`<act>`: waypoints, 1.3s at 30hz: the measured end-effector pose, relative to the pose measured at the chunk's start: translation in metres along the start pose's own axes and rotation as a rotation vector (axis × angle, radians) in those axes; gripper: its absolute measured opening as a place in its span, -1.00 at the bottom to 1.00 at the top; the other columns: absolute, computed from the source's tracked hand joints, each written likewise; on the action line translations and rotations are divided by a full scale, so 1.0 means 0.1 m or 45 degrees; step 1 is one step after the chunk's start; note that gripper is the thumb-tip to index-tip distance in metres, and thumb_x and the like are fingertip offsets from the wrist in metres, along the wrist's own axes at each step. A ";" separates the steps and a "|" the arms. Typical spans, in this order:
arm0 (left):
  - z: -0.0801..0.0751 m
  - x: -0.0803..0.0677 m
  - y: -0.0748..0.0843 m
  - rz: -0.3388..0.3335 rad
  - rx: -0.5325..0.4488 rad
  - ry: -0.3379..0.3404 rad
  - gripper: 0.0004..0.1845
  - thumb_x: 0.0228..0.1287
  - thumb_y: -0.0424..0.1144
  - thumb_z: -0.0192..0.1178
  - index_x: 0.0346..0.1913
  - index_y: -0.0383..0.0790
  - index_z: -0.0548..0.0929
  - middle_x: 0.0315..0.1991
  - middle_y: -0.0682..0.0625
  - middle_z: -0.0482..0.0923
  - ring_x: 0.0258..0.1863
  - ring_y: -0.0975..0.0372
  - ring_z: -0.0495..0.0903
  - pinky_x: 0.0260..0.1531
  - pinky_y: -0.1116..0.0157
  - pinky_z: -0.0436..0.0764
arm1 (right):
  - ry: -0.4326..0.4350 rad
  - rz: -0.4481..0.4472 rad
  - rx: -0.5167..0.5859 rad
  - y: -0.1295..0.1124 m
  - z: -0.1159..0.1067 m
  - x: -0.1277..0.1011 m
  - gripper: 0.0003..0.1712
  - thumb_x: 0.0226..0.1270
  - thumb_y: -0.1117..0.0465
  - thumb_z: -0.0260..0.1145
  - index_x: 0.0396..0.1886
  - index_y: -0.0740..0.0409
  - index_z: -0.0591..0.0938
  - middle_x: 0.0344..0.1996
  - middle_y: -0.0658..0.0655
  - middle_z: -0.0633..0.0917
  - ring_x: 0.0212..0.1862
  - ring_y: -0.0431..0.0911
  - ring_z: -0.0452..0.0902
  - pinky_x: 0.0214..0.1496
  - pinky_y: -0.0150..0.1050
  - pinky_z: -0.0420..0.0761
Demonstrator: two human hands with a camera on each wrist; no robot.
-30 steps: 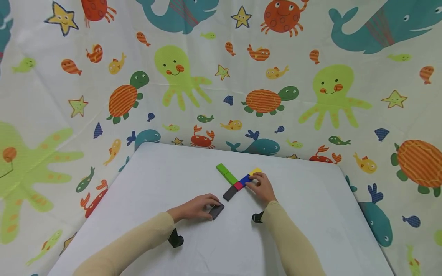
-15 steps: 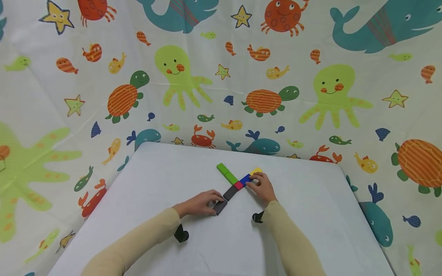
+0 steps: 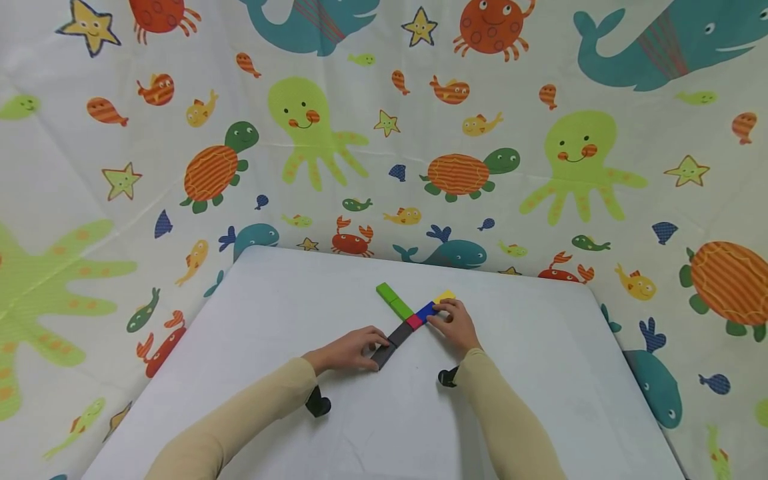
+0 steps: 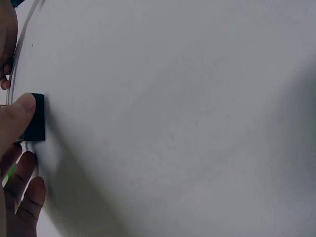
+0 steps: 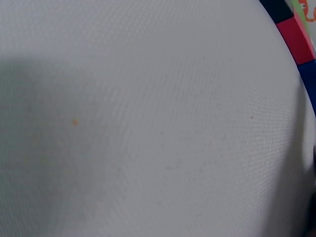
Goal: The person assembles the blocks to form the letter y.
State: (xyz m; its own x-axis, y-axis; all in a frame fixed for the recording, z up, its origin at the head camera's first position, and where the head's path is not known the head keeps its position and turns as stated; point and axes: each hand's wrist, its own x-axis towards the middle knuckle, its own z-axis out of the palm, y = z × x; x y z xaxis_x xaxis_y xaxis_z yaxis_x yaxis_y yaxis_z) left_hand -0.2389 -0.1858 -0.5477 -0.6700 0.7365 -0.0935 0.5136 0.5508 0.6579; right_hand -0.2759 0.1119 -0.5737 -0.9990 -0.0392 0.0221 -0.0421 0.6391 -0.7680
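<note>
Left hand (image 3: 348,351) has slid dark grey block (image 3: 382,356) up-right since earlier frames; block end now touches second grey block (image 3: 400,334) in row. Thumb and fingers pinch block sides. Right hand (image 3: 454,325) rests curled fingertips on blue block (image 3: 427,311), steadying. Risk: excess push from left buckles row, shifts red block (image 3: 414,323) off line. Grey block: flat, rectangular, matte, lying on white table (image 3: 540,373).

My left hand (image 3: 347,351) covering part of the dark block (image 3: 383,357), my right hand (image 3: 456,325) hiding the blue block's (image 3: 427,311) far end, red block (image 5: 296,38) cut off at the right wrist view's edge.
</note>
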 end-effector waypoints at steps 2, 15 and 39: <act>0.00 0.00 0.00 -0.006 -0.001 0.001 -0.48 0.17 -0.19 0.41 0.22 -0.12 0.58 0.18 0.05 0.44 -0.03 0.28 0.48 -0.01 0.30 0.51 | 0.001 -0.010 -0.001 -0.01 0.00 0.00 -0.52 0.25 0.00 0.42 0.09 0.15 0.66 0.24 0.17 0.44 -0.06 0.00 0.44 0.02 -0.13 0.51; -0.03 0.00 0.00 -0.042 -0.011 -0.018 -0.54 0.18 -0.23 0.40 0.17 -0.11 0.62 0.22 0.03 0.44 0.02 0.26 0.50 0.02 0.27 0.51 | -0.004 -0.008 0.003 -0.08 -0.02 -0.04 -0.54 0.26 0.01 0.42 0.08 0.15 0.66 0.23 0.19 0.44 -0.06 0.00 0.44 0.03 -0.13 0.52; -0.05 0.01 0.01 -0.047 -0.034 -0.063 -0.58 0.20 -0.27 0.38 0.15 -0.11 0.63 0.21 0.04 0.46 0.05 0.26 0.49 0.06 0.27 0.51 | 0.010 0.019 0.026 -0.04 -0.01 -0.07 -0.56 0.26 0.04 0.42 0.05 0.17 0.68 0.22 0.19 0.45 -0.06 0.01 0.44 0.03 -0.11 0.52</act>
State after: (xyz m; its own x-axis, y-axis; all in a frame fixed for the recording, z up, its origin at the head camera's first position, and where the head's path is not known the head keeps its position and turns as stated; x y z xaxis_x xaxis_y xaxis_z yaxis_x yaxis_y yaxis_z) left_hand -0.2418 -0.1863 -0.5436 -0.6604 0.7348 -0.1547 0.4742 0.5679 0.6728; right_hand -0.2687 0.1108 -0.5702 -0.9996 -0.0239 0.0156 -0.0272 0.6237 -0.7812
